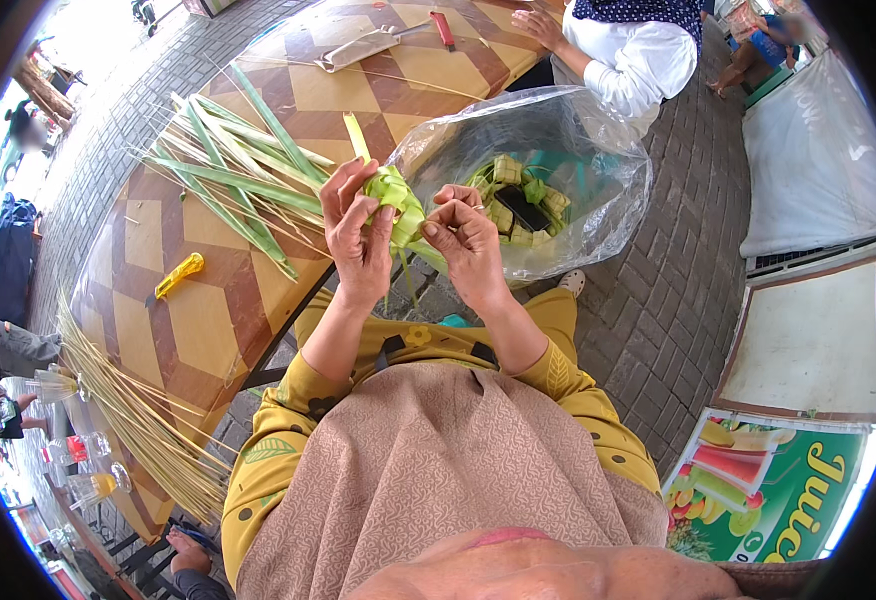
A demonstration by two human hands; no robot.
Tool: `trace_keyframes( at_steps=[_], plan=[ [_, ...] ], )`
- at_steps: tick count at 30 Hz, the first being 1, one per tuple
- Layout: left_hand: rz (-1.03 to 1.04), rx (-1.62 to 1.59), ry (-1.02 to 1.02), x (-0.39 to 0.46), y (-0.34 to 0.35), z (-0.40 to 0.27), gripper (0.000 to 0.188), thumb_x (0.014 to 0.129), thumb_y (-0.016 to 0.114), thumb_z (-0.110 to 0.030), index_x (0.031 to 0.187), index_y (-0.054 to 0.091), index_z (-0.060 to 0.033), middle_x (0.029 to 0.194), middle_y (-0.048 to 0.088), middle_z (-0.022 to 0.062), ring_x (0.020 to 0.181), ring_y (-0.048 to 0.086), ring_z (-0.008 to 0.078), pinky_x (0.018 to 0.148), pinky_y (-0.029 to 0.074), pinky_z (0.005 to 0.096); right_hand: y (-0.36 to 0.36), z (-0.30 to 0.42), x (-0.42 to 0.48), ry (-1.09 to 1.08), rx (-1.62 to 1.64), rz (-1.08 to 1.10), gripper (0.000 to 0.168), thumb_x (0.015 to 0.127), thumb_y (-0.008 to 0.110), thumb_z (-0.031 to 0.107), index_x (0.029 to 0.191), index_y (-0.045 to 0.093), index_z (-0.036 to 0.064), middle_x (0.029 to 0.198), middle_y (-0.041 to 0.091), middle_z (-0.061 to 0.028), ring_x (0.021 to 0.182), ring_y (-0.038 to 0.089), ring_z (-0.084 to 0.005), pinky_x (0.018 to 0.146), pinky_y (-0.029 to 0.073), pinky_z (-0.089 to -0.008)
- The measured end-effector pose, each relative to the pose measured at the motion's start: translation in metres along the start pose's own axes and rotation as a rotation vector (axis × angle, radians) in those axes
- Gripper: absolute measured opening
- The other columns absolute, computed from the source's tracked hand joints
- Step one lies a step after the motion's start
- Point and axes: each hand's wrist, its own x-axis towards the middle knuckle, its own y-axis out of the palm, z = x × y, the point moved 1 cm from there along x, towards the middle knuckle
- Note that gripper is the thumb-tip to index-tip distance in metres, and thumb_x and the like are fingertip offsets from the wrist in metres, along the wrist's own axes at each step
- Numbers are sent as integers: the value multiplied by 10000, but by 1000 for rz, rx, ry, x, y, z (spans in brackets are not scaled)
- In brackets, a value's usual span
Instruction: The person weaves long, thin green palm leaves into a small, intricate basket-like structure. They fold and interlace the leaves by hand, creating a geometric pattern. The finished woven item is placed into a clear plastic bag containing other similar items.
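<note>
Between my two hands is a light-green woven palm-leaf pouch [395, 196], held above my lap beside the table edge. My left hand [355, 232] grips its left side, fingers behind and thumb in front. At its lower right, my right hand [468, 244] pinches a leaf strip between thumb and forefinger. One strip end sticks up past my left fingers, and thin ends hang below. Just beyond my right hand, a large clear plastic bag [438, 142] stands open, with several woven leaf pouches [508, 169] and a black phone-like object [522, 208] inside.
On the patterned table [205, 330] lie palm-leaf strips [247, 176], a yellow box cutter [177, 277] with its blade out, a bundle of thin leaf ribs [130, 412] and a red cutter [442, 31]. A person in a white sleeve [633, 67] is at the far side.
</note>
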Motion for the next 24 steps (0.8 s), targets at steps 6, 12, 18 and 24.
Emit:
trace_keyframes(
  at_steps=[6, 12, 18, 24],
  plan=[
    [-27, -132, -77, -5, -2, 10, 170, 942, 480, -135, 914, 562, 11, 1249, 457, 157, 1134, 505, 264, 949, 412, 381, 4, -9, -2, 136, 559, 104, 38, 873, 590, 38, 852, 570, 13, 1180, 382, -25, 716, 452, -83, 650, 408, -254],
    [-10, -244, -180, -11, 1, 9, 298, 972, 428, -230, 918, 578, 21, 1222, 482, 148, 1111, 466, 223, 918, 385, 338, 7, -21, -3, 114, 602, 107, 38, 868, 591, 24, 877, 554, 21, 1191, 398, -28, 772, 492, -94, 666, 435, -260],
    [79, -265, -238, -11, 2, -6, 415, 957, 432, -336, 944, 607, 41, 1265, 431, 156, 1120, 451, 238, 931, 370, 357, 21, -9, -7, 87, 692, 6, 155, 864, 553, -42, 956, 459, 41, 1114, 436, -43, 827, 518, -107, 693, 460, -256],
    [306, 274, -15, -8, -3, -6, 134, 764, 647, -23, 892, 616, 3, 1265, 422, 197, 1186, 423, 351, 965, 356, 424, 1, 8, 1, -52, -1, -76, 215, 830, 530, -96, 992, 469, 31, 1108, 461, -97, 936, 522, -176, 764, 451, -273]
  ],
)
